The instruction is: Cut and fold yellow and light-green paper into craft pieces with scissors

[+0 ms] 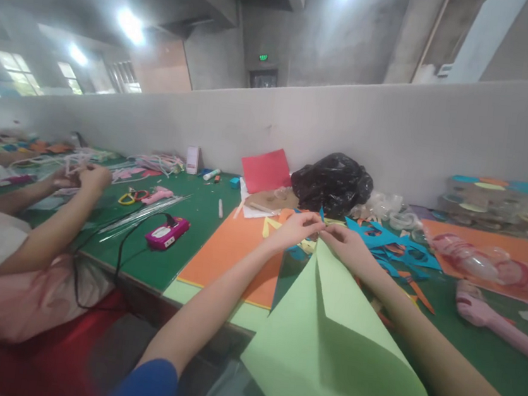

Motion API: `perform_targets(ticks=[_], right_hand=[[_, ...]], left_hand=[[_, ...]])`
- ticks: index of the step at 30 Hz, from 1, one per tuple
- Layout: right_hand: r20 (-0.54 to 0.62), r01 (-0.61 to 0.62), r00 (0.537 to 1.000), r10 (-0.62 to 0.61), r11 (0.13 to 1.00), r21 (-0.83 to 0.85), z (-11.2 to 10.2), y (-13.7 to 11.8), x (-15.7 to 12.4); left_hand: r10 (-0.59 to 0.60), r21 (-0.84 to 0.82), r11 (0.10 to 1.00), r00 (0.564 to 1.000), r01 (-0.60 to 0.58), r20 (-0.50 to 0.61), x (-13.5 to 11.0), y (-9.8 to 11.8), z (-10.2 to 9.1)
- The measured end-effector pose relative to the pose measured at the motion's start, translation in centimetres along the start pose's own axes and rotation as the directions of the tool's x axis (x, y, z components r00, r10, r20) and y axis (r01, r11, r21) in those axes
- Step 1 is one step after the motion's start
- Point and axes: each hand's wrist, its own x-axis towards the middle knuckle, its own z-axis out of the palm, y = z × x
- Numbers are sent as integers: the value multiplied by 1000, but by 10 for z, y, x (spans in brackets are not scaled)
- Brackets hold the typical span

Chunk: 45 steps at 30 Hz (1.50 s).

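Over the table (201, 215), left hand (299, 229) and right hand (343, 242) nearly touch, pinching the tip of green paper (287, 347).

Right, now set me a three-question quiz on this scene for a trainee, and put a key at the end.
1. True or false: the left hand and right hand are both at the narrow tip of the green sheet.

2. Which is nearest the red sheet?
A) white carton
B) black bag
C) magenta box

3. Fill in the colour: the left sleeve is ____.

Key: 1. True. 2. B, the black bag, just to the right of the red sheet. 3. Blue.
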Motion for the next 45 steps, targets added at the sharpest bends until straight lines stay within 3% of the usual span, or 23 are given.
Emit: perform_targets(ticks=[4, 8, 12, 18, 25, 30, 36, 45], right_hand=[[-2, -27, 1000, 27, 1000, 12, 1, -1, -1], [-13, -63, 998, 64, 995, 76, 2, -3, -2], [-102, -20, 994, 30, 995, 95, 0, -8, -1], [-240, -7, 970, 24, 998, 69, -10, -11, 1], [-340, -10, 939, 44, 995, 99, -20, -2, 7], [-388, -8, 919, 72, 986, 164, -26, 5, 11], [-311, -59, 941, 136, 968, 244, -26, 13, 12], [-291, -69, 942, 166, 946, 318, -27, 16, 13]], left_hand=[[14, 74, 997, 999, -11, -52, -3, 4, 2], [6, 25, 1000, 999, -6, -32, -2, 0, 3], [-65, -15, 998, 997, 66, 37, -3, -2, 4], [-226, 207, 961, 950, 181, 218, -13, 7, 4], [-233, 99, 972, 927, 213, 293, -15, 4, 4], [-184, 122, 979, 960, 160, 212, -14, 2, 5], [-60, 258, 966, 986, 17, 156, -15, 6, 8], [-39, 335, 942, 990, -9, 136, -13, 4, 13]])
